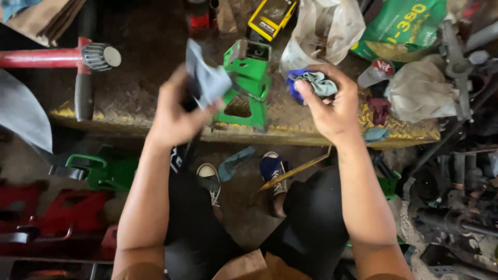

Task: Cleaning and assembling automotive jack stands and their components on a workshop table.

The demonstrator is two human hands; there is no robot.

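My left hand (174,111) grips a dark, narrow object together with a grey-blue rag (207,78) that sticks up from the fist. My right hand (332,106) is closed on a bunched blue and pale green cloth (314,83). Both hands hover above a worn metal bench edge (155,132), either side of a green jack stand (248,85) that stands on the bench. My legs in dark trousers and two sneakers (272,171) show below.
A red tool with a ribbed cap (78,57) lies at the left. White plastic bags (321,31), a green sack (402,26) and a yellow box (271,18) crowd the back. More green (111,171) and red stands (62,212) sit on the floor; metal parts (451,197) fill the right.
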